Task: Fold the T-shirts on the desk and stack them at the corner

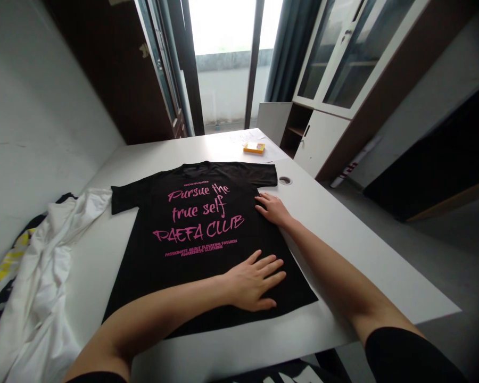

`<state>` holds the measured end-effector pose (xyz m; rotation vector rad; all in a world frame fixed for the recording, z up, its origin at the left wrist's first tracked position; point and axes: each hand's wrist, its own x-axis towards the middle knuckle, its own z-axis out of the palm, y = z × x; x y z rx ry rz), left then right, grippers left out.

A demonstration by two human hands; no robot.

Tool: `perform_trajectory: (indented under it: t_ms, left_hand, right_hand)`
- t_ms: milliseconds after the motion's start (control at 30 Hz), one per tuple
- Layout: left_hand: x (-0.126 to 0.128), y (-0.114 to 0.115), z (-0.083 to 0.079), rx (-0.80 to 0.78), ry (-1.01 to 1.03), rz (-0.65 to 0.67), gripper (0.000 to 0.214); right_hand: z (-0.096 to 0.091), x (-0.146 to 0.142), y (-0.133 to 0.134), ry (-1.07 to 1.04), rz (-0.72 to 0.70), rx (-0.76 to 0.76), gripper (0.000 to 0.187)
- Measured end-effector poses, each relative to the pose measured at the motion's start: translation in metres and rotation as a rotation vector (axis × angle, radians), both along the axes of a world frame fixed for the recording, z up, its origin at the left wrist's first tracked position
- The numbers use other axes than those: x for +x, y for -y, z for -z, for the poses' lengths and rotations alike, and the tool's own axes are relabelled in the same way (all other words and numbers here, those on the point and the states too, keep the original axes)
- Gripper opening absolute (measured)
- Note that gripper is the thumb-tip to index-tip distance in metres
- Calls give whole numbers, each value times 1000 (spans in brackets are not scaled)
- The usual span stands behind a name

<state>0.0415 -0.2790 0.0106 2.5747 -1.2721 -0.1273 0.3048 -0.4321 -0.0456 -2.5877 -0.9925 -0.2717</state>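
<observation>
A black T-shirt with pink lettering lies spread flat, print up, on the white table. My left hand rests flat on the shirt's lower right part, fingers spread, arm crossing over the hem. My right hand lies flat on the shirt's right edge below the sleeve, fingers stretched toward the print. Neither hand holds anything.
A heap of white and other clothes lies at the table's left edge by the wall. A small yellow box sits on papers at the far end. A round cable hole is beside the right sleeve. Cabinets stand to the right.
</observation>
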Motion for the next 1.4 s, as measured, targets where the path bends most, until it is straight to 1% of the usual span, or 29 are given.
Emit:
perform_trajectory:
  t_ms: [67, 133, 167, 200, 233, 267, 300, 400, 500, 567, 600, 667, 700, 767, 833, 933, 1000, 1067, 1167, 1233, 1300, 1400]
  left_hand:
    - [-9, 1, -3, -19, -7, 75, 72]
    - [-10, -7, -5, -32, -23, 130, 69]
    - [-8, -15, -6, -33, -31, 121, 68]
    - [-4, -26, -6, -30, -37, 79, 67]
    - [0, -40, -5, -24, -39, 8, 68]
    - [6, -56, -4, -15, -35, -81, 69]
    - [11, -75, -2, -6, -27, -176, 69]
    - [21, -142, 10, 17, 16, -434, 64]
    - [18, -214, 26, 79, 51, -725, 61]
    - [8, -258, 38, 141, 66, -943, 62]
    - [2, -278, 43, 172, 72, -1031, 63]
    - [-12, -310, 51, 227, 79, -1150, 66]
    - [-18, -322, 53, 247, 80, -1188, 68]
    - [-27, -337, 55, 274, 80, -1230, 69]
    - [-33, -341, 54, 289, 87, -1244, 69]
    - [-37, -331, 50, 292, 116, -1226, 67]
    - [-41, -318, 46, 275, 129, -1183, 67]
    - [-47, -301, 42, 248, 123, -1103, 66]
    - [-59, -273, 37, 206, 92, -966, 65]
    - [-65, -253, 33, 183, 73, -895, 65]
    - [-67, -233, 27, 166, 57, -831, 66]
    - [-59, -200, 17, 142, 30, -707, 74]
  right_hand:
    - [-7, -14, -9, 23, -32, 6, 48]
    - [-13, -28, -20, 19, -139, -6, 52]
    - [-14, -34, -26, 5, -209, -21, 54]
    - [-14, -39, -30, -14, -274, -39, 55]
    - [-13, -40, -33, -35, -321, -56, 56]
    - [-11, -40, -34, -51, -338, -68, 56]
    - [-8, -37, -33, -63, -324, -73, 56]
    - [-1, -21, -23, -72, -190, -62, 56]
    - [3, -8, -13, -69, -117, -60, 55]
    - [5, -5, -10, -68, -109, -56, 55]
    - [5, -5, -9, -67, -109, -53, 55]
    - [5, -6, -10, -64, -107, -49, 55]
    - [5, -6, -10, -62, -106, -48, 55]
    - [5, -7, -11, -58, -105, -47, 54]
    - [6, -6, -10, -51, -108, -46, 54]
    - [7, -5, -8, -37, -118, -50, 53]
    - [6, -5, -7, -30, -118, -60, 53]
    - [2, -8, -7, -20, -107, -78, 52]
    - [-10, -23, -12, 6, -113, -95, 51]
    - [-19, -42, -21, 15, -168, -84, 52]
    - [-26, -64, -35, 7, -274, -72, 55]
    - [-28, -86, -55, -16, -444, -89, 58]
